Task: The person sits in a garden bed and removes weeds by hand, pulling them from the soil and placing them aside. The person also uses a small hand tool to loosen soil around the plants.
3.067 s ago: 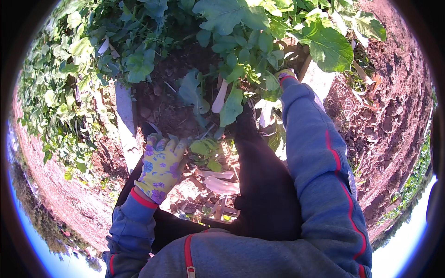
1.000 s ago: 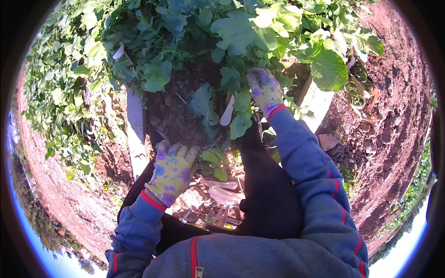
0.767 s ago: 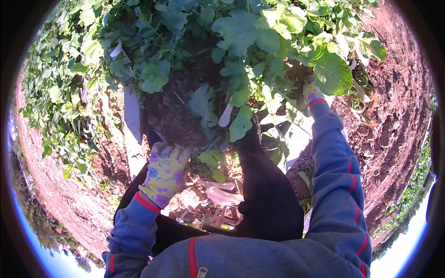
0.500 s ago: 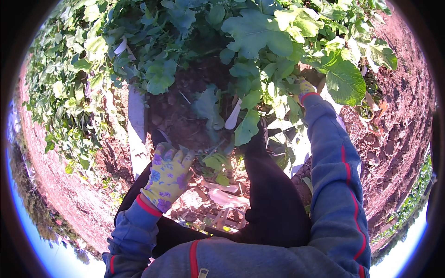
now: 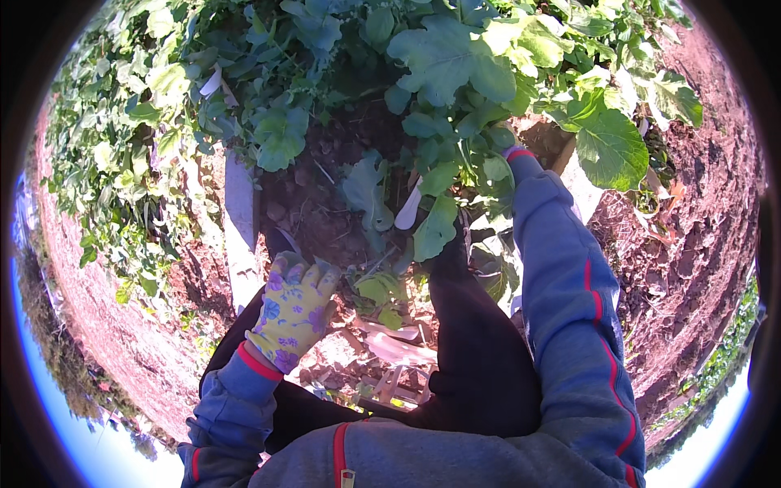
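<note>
My left hand (image 5: 291,315), in a yellow glove with purple and blue flowers, is low over my left leg, fingers curled downward. Whatever its fingers hold, if anything, is hidden; a grey-green leaf edge shows by the fingertips. At the right, my right hand (image 5: 512,150) reaches in among the broad green leaves (image 5: 484,138). Only a bit of glove shows by the red cuff, and its fingers are covered by foliage. Between the hands, a smooth white elongated thing with a rounded end (image 5: 408,206) stands tilted beside a drooping leaf (image 5: 364,191).
Dense leafy plants (image 5: 268,73) fill the far side. A pale bed edging (image 5: 238,220) runs at the left, another pale edge (image 5: 579,179) at the right. My dark-trousered legs (image 5: 480,350) straddle soil and dry scraps (image 5: 399,346). Reddish soil (image 5: 691,179) extends right.
My right hand has moved left and deeper into the leaves, so the glove is now mostly covered. Leaves around it shifted slightly. My left hand has stayed in place.
</note>
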{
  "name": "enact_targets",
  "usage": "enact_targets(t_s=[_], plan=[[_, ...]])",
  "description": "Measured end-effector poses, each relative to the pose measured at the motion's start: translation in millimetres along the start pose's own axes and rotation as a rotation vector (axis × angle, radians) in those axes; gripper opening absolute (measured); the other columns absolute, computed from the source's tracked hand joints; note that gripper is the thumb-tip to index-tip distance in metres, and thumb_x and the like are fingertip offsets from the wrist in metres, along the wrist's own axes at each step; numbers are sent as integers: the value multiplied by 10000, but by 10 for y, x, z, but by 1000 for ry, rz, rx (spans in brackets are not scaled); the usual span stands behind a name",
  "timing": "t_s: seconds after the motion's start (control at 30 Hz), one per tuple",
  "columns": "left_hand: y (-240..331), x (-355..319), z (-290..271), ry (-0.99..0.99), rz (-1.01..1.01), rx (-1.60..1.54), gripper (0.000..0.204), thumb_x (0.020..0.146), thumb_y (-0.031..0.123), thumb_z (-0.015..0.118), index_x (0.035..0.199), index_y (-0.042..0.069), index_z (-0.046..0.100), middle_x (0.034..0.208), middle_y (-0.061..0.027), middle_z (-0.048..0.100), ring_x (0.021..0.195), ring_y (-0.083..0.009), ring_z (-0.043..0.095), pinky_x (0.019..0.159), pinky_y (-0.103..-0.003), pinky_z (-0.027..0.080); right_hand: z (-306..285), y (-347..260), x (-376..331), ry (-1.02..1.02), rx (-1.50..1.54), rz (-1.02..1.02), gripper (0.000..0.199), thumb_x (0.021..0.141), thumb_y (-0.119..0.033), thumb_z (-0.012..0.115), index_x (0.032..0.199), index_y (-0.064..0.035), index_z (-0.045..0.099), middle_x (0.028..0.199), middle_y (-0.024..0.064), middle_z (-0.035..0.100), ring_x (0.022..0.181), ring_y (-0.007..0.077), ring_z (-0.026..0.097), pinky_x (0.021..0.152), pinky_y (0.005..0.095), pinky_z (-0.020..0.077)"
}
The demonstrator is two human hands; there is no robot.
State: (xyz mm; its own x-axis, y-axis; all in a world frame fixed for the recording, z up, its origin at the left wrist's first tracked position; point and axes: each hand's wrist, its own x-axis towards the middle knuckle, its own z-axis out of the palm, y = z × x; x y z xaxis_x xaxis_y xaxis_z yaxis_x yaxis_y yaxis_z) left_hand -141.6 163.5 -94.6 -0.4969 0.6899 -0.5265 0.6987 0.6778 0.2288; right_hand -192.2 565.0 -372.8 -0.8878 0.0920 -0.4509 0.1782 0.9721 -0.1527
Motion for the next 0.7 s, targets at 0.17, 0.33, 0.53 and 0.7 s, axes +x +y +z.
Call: enact_targets(t_s=[0.17, 0.33, 0.53, 0.7], plan=[[-5, -17, 7, -16, -6, 0, 467, 809, 266, 651, 1233, 102, 545, 1103, -119, 612, 1078, -308, 570, 1005, -488, 316, 7, -78, 17, 43, 34, -16, 423, 855, -303, 601, 1241, -130, 583, 1123, 155, 643, 1072, 315, 606, 890, 399, 497], [18, 0, -29, -14, -6, -16, 478, 805, 249, 652, 1246, 101, 541, 1105, -122, 611, 1062, -319, 571, 990, -481, 338, 2, -90, 50, 119, 72, -36, 408, 858, -301, 600, 1224, -121, 592, 1129, 156, 639, 1065, 316, 606, 881, 399, 498], [38, -19, -5, -61, -38, -22, 498, 801, 250, 657, 1258, 96, 534, 1094, -128, 608, 1053, -322, 576, 974, -474, 360, -49, -217, 215, 180, 110, -52, 391, 860, -297, 597, 1203, -110, 603, 1136, 157, 634, 1056, 318, 607, 870, 399, 498], [47, 2, -14, -29, -3, -3, 488, 809, 255, 650, 1252, 84, 534, 1090, -128, 607, 1058, -319, 573, 980, -483, 360, -56, -288, 230, 194, 138, -63, 377, 863, -295, 595, 1186, -101, 611, 1142, 157, 631, 1049, 319, 607, 861, 399, 498]])
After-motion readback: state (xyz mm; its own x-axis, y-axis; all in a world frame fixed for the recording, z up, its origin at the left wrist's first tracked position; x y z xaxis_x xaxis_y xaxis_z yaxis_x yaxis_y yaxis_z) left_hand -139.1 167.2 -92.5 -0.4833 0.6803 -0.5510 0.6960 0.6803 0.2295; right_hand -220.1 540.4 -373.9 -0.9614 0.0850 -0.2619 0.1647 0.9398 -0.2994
